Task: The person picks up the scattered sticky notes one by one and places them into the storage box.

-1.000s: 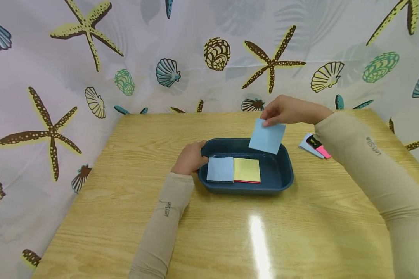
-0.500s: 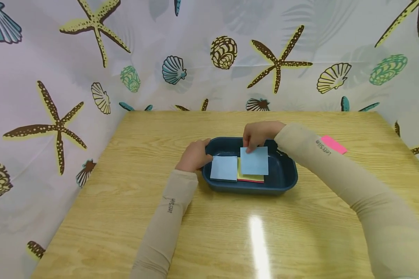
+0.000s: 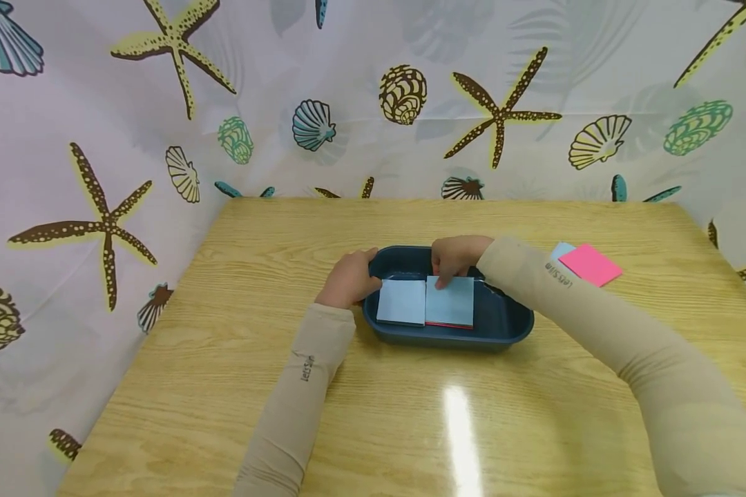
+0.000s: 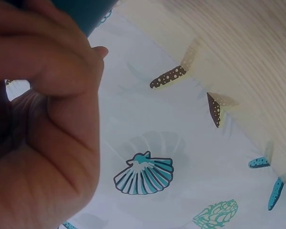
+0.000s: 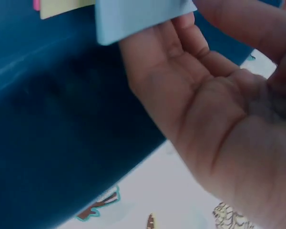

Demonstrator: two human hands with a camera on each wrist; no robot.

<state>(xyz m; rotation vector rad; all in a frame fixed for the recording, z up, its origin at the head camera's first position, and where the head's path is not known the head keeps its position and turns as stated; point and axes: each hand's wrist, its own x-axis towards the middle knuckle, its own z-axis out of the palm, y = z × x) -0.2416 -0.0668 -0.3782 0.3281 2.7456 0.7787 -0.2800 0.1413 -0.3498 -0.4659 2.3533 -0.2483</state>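
A dark blue tray [image 3: 447, 340] stands on the table, and my left hand [image 3: 347, 279] grips its left rim. Inside it, a light blue sticky note pad [image 3: 401, 301] lies on the left. My right hand [image 3: 458, 255] reaches in from the far side and pinches a second light blue sticky note pad [image 3: 452, 304], thumb on top and fingers behind. This one sits over the stack beside the first pad. A yellow pad [image 5: 66, 6] with a pink edge shows beyond it in the right wrist view. The left wrist view shows my curled left fingers, with little of the tray.
On the table right of the tray lies a pink sticky note pad [image 3: 592, 264], partly covering a light blue one [image 3: 563, 250]. A curtain [image 3: 348, 103] with starfish and shells hangs behind the wooden tabletop [image 3: 447, 414].
My right hand has brought the light blue pad down and left into the tray, onto the yellow one, which it now covers in the head view. My left hand has stayed on the rim.
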